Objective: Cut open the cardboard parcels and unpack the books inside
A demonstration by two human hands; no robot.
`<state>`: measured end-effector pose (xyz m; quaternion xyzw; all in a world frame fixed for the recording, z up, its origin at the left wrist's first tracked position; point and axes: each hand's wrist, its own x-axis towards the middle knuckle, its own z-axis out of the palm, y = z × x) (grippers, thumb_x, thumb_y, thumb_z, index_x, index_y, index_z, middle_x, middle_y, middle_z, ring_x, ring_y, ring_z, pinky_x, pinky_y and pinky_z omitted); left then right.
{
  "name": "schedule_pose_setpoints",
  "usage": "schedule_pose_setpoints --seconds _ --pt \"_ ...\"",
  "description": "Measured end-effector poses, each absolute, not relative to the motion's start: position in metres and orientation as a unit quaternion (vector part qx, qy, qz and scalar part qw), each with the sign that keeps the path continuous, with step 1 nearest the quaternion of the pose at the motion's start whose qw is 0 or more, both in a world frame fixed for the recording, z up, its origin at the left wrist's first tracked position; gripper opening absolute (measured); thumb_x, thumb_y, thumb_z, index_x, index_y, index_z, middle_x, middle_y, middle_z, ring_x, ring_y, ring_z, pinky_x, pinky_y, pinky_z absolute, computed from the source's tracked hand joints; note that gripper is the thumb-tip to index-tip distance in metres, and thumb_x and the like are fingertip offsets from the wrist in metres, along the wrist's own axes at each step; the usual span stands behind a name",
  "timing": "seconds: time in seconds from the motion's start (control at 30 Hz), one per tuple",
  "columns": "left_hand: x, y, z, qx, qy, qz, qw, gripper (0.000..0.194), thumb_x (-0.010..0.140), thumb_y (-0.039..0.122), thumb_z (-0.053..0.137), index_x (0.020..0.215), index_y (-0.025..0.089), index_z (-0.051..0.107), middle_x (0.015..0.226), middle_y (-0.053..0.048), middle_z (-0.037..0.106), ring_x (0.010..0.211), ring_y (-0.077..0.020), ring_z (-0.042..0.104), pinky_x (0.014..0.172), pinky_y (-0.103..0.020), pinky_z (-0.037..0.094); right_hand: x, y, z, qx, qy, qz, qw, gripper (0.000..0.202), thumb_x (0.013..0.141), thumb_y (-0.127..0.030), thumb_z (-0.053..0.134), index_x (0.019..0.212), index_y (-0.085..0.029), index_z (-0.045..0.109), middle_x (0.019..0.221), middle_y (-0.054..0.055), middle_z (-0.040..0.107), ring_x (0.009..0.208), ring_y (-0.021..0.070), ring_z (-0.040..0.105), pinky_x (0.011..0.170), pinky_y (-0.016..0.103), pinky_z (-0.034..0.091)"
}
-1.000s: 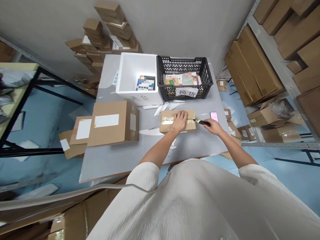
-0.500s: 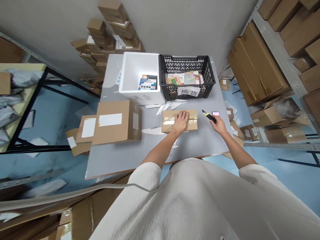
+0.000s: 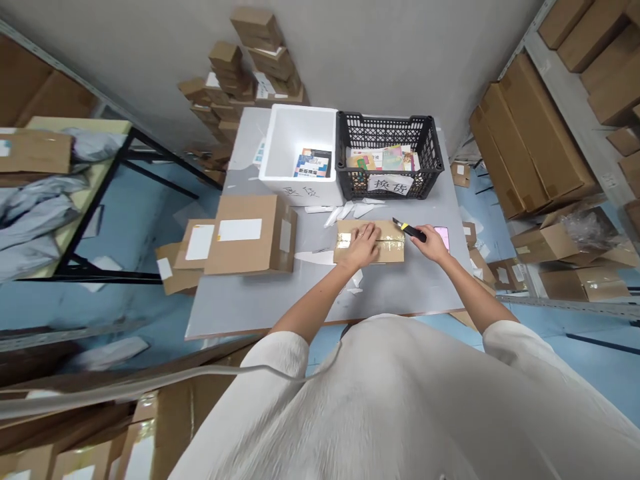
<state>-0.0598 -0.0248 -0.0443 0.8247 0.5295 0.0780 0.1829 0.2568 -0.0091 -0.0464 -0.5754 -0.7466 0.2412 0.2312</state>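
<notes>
A small taped cardboard box lies on the grey table. My left hand rests on top of it, fingers spread and flat, holding nothing. In my right hand is a black and yellow utility knife, gripped by the handle. Its blade points left over the upper right part of the box; whether it touches the cardboard I cannot tell. A phone with a pink screen lies beside my right hand, partly hidden by it.
Behind the small box stand a white foam box and a black crate, both holding books. A larger carton sits on the left of the table. Paper scraps lie between. Shelves with cartons flank both sides.
My right hand has brought the knife left, so its blade is now over the box's right part. My left hand stays on the box. The whole view has shifted slightly.
</notes>
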Motion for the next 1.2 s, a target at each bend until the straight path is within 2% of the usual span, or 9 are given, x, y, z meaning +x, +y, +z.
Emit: schedule_pose_setpoints --seconds 0.1,0.23,0.43,0.6,0.7,0.87,1.0,1.1,1.2 --pt "-0.086 -0.048 -0.042 0.805 0.559 0.079 0.18 0.068 0.107 0.041 0.06 0.172 0.024 0.05 0.184 -0.018 0.043 0.172 -0.0371 0.036 0.139 -0.058 0.027 0.23 0.006 -0.041 -0.55 -0.765 0.256 0.215 0.052 0.106 -0.06 0.065 0.139 -0.022 0.078 0.133 0.017 0.079 0.127 0.0388 0.071 0.115 0.055 0.056" --pt "-0.11 -0.074 -0.041 0.796 0.573 0.064 0.183 0.069 0.103 0.045 0.071 0.167 0.025 0.054 0.178 -0.019 0.049 0.163 -0.041 0.045 0.134 -0.059 0.034 0.191 0.021 -0.04 -0.515 -0.798 0.26 0.174 0.051 0.105 -0.052 0.065 0.143 -0.021 0.077 0.141 0.016 0.08 0.134 0.0399 0.069 0.118 0.057 0.053" --pt "-0.12 -0.084 -0.045 0.794 0.582 0.06 0.166 0.053 0.105 0.031 0.066 0.158 0.025 0.06 0.167 -0.019 0.057 0.151 -0.0394 0.054 0.12 -0.053 0.044 0.157 0.029 -0.042 -0.515 -0.814 0.248 0.106 0.051 0.102 -0.047 0.065 0.144 -0.021 0.078 0.163 0.017 0.07 0.152 0.0431 0.06 0.127 0.063 0.044" --pt "-0.119 -0.082 -0.043 0.797 0.582 0.049 0.15 0.046 0.105 0.018 0.058 0.15 0.026 0.065 0.163 -0.017 0.061 0.146 -0.0375 0.057 0.116 -0.051 0.046 0.155 0.032 -0.035 -0.529 -0.814 0.236 0.047 0.049 0.102 -0.049 0.064 0.139 -0.021 0.08 0.178 0.018 0.056 0.156 0.0482 0.051 0.122 0.069 0.044" --pt "-0.12 -0.079 -0.04 0.801 0.577 0.049 0.153 0.042 0.106 0.023 0.061 0.148 0.026 0.066 0.162 -0.017 0.062 0.145 -0.0384 0.058 0.116 -0.052 0.046 0.153 0.035 -0.028 -0.529 -0.815 0.233 0.027 0.046 0.102 -0.048 0.065 0.136 -0.021 0.08 0.173 0.019 0.06 0.151 0.0494 0.053 0.119 0.069 0.044" --pt "-0.121 -0.074 -0.035 0.799 0.581 0.035 0.154 0.036 0.107 0.027 0.063 0.142 0.024 0.07 0.154 -0.019 0.065 0.142 -0.0396 0.061 0.117 -0.054 0.046 0.154 0.032 -0.024 -0.543 -0.808 0.226 0.033 0.037 0.103 -0.044 0.062 0.126 -0.02 0.079 0.148 0.02 0.075 0.142 0.0456 0.059 0.117 0.063 0.045" --pt "-0.121 -0.069 -0.036 0.778 0.606 0.013 0.166 0.037 0.11 0.03 0.059 0.145 0.022 0.067 0.14 -0.021 0.073 0.133 -0.0406 0.069 0.113 -0.054 0.05 0.167 0.02 -0.029 -0.573 -0.785 0.229 0.055 0.035 0.102 -0.045 0.064 0.121 -0.02 0.078 0.133 0.02 0.079 0.128 0.0421 0.067 0.111 0.058 0.051" --pt "-0.119 -0.062 -0.039 0.765 0.613 0.0 0.199 0.037 0.112 0.025 0.051 0.146 0.02 0.064 0.126 -0.019 0.08 0.12 -0.0382 0.077 0.106 -0.05 0.054 0.179 0.006 -0.034 -0.587 -0.775 0.222 0.076 0.037 0.101 -0.046 0.064 0.123 -0.019 0.078 0.129 0.02 0.08 0.12 0.0405 0.071 0.105 0.054 0.055" --pt "-0.116 -0.052 -0.043 0.76 0.615 0.013 0.21 0.036 0.111 0.019 0.047 0.141 0.021 0.065 0.125 -0.017 0.082 0.117 -0.0363 0.079 0.101 -0.047 0.057 0.186 -0.01 -0.033 -0.597 -0.768 0.214 0.089 0.04 0.102 -0.046 0.065 0.127 -0.018 0.078 0.131 0.02 0.081 0.119 0.0397 0.073 0.104 0.052 0.058"
